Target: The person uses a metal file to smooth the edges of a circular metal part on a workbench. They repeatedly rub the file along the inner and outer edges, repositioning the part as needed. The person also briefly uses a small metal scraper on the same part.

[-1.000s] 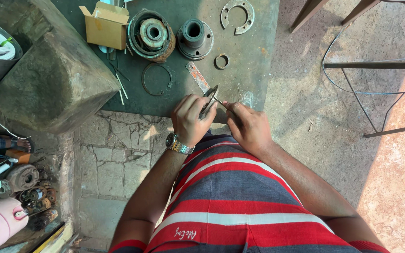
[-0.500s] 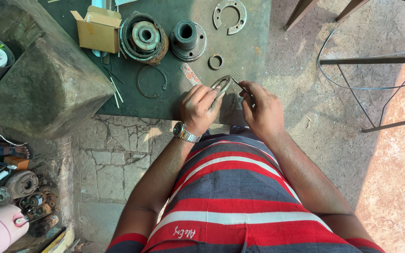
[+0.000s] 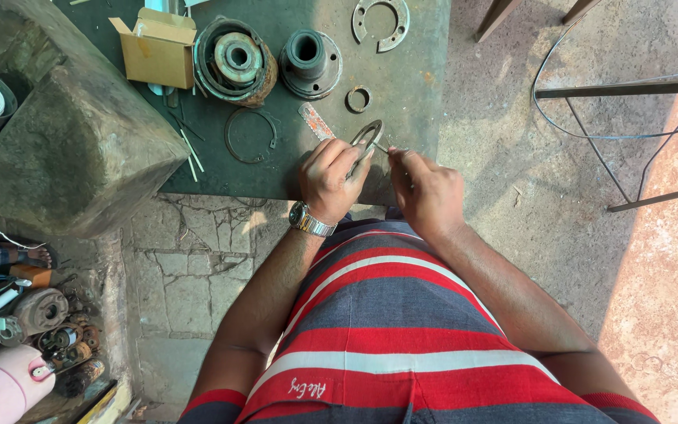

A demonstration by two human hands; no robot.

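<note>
At the centre of the frame, the left hand (image 3: 329,179) grips a flat metal ring (image 3: 366,138) upright over the counter (image 3: 417,86) edge. The right hand (image 3: 427,191) has its fingers pinched on a thin tool (image 3: 380,147) touching the ring.

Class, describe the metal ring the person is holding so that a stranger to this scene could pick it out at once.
Find the dark green worktable and go to its near edge. There the left hand holds up a flat grey metal ring, while the right hand works at it. Unlike the other rings, it is lifted off the table.
</note>
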